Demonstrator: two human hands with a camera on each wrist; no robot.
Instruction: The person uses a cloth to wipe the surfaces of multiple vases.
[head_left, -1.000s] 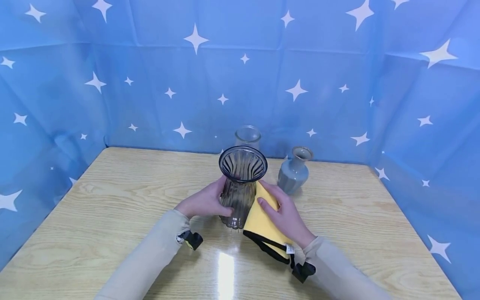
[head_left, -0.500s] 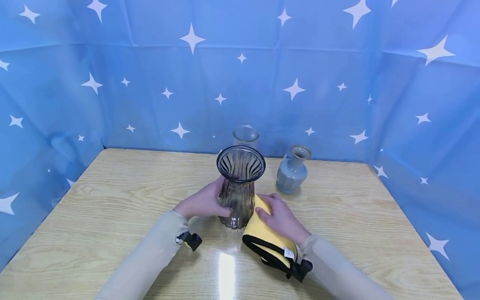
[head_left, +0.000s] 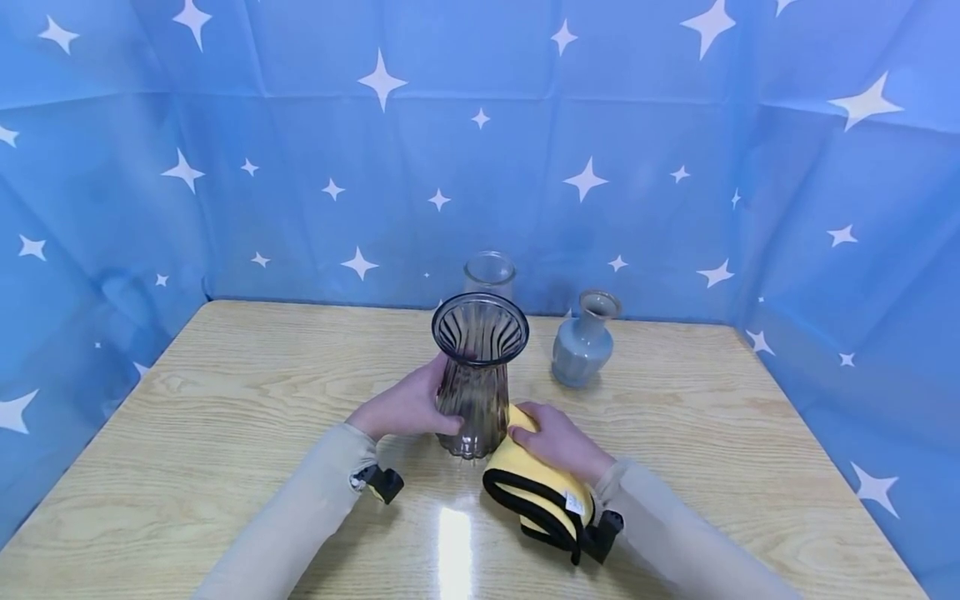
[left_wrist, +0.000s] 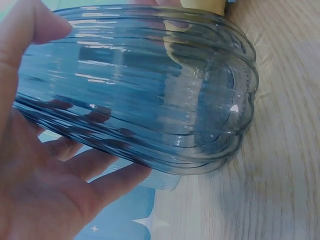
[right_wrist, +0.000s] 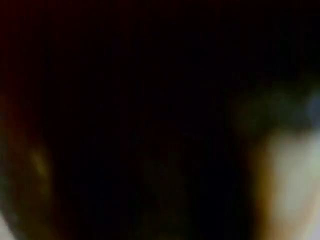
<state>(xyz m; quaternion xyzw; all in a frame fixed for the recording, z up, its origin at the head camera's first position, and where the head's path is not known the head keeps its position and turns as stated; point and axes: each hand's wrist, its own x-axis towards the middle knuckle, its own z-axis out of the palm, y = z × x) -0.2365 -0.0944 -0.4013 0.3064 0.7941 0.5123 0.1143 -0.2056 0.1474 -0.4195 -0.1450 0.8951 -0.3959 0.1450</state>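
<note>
A smoky, ribbed glass vase with a flared rim stands upright near the middle of the table. My left hand grips its left side, thumb in front and fingers behind; the left wrist view shows the fingers curved along the ribbed glass. On the vase's lower right, my right hand holds a folded yellow cloth with black edging and a white tag. The cloth lies against the glass or very close to it. Dark blur fills the right wrist view, so little can be made out there.
Behind the smoky vase stands a clear glass vessel, mostly hidden by it. A grey-blue vase with a narrow neck is to the right, beyond my right hand. Blue star-patterned cloth hangs around the wooden table.
My right hand has slid down the vase's right side toward me with the yellow cloth, which now folds over more. My left hand keeps its hold and the vase stays in place.
</note>
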